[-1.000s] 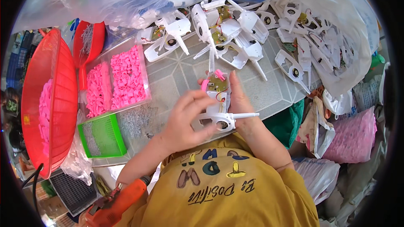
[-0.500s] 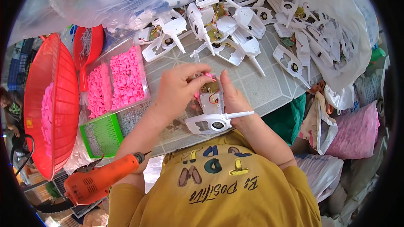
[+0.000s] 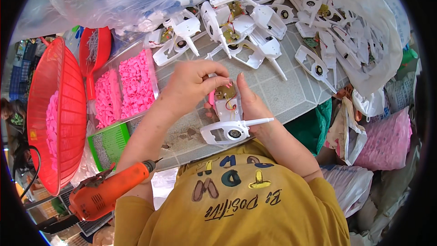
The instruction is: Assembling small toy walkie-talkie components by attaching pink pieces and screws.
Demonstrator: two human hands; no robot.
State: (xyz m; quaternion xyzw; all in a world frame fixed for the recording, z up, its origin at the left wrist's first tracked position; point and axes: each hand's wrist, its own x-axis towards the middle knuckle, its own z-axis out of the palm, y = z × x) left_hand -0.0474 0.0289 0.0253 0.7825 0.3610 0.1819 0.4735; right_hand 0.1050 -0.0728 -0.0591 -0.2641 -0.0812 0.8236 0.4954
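Head view: left hand (image 3: pixel 193 84) is sitting just left of centre frame, thumb and forefinger pinching nearly closed on a small pink piece (image 3: pixel 228 83) at the top end of a green-brown circuit board (image 3: pixel 225 93); its other fingers are curling in. Right hand (image 3: pixel 256 109) is cupping part-closed around the white housing (image 3: pixel 225 113) from the right, thumb lying along the right edge, fingertips showing at the left edge. Housing is sitting at centre frame, board side facing up, red and yellow wires (image 3: pixel 232 104) looping beside the board. Second pink piece (image 3: pixel 211 97) is standing at the board's left edge. White frame with a round black part (image 3: pixel 234 133) is lying across the housing's lower end, its thin arm pointing right. Orange power screwdriver (image 3: pixel 111 191) is hanging lower left, bit pointing up-right, overlapping the left forearm; can't tell if touching. Grey table (image 3: pixel 291 93) is running behind the hands. More white housings (image 3: pixel 268 20) are piling up top centre; white bag (image 3: pixel 387 70) upper right is holding others. Left side: clear tray (image 3: pixel 155 82) is holding pink parts (image 3: pixel 136 79), green basket (image 3: pixel 119 140) is sitting just below it, red basket (image 3: pixel 75 118) is standing tilted further left, red scoop (image 3: pixel 104 48) between.
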